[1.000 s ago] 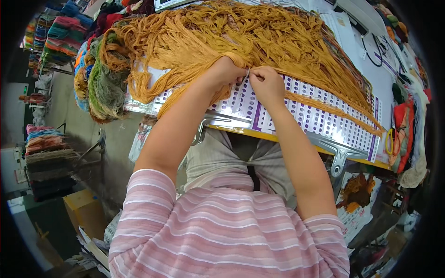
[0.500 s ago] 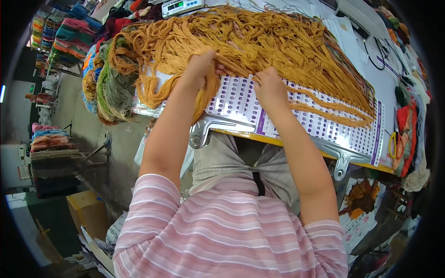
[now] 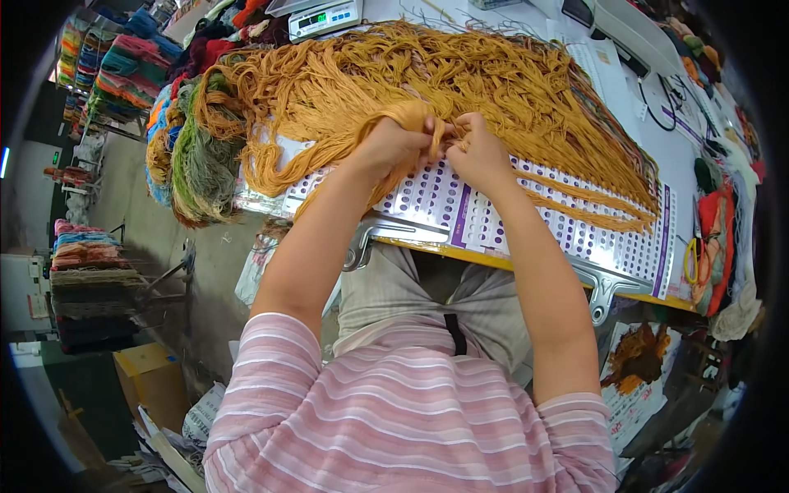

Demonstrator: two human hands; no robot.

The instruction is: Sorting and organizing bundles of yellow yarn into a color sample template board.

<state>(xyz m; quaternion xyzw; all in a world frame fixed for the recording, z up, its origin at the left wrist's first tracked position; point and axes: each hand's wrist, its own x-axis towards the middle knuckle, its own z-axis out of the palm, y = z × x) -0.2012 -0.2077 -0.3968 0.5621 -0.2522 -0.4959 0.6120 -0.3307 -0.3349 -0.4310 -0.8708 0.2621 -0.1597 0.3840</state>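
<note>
Both hands at work above the dotted white sheet (image 3: 485, 222) at the near side of the table. Golden yarn skein (image 3: 408, 112) sits between them, over the sheet and in front of the ochre yarn heap (image 3: 468, 74).

Left hand (image 3: 393, 148): fingers closed around the skein; a thick band of it arches over the hand and hangs down beside the wrist. Right hand (image 3: 483, 156): fingers bent, thumb and fingertips pinching yarn of the same skein just beside the left fingertips. Exact contact at the fingertips partly hidden.

Change from 0.5 s ago: left hand was blurred, well apart from the right, with yarn hanging from it. It has since moved rightward and the gap has nearly closed, much as at 1.0 s ago. Right hand has shifted little.

Loose golden strands (image 3: 588, 205) lie across the right part of the sheet, as at 0.5 s ago; at 1.0 s ago they reached farther right.

Surroundings: green-grey skein (image 3: 197, 148) at left; digital scale (image 3: 323, 18) behind, more fully in view than at 1.0 s ago; yellow-handled scissors (image 3: 691, 261) at right.
</note>
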